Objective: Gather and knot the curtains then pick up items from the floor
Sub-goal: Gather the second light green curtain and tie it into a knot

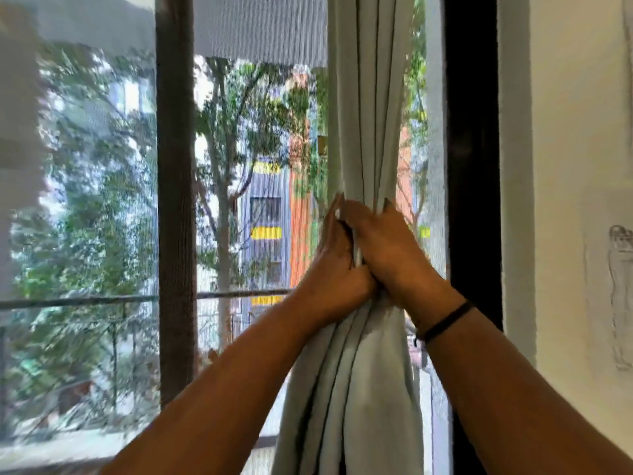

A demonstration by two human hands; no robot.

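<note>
Two bare arms reach up from the bottom edge to the curtain (359,97). Behind them is the big window (102,200), with trees and a building outside. Its dark post (175,200) stands left of the curtain. A white wall (565,132) is right of the curtain, with a faint pencil drawing (620,296) on it. The curtain is pale green and hangs in long folds, all bunched into one thick rope. Both hands squeeze the bunch at its middle. The left hand (334,265) wraps round its left side, fingers pointing up. The right hand (387,248) wraps round its right side, touching the left hand. A black band (448,319) sits on the right wrist.
</note>
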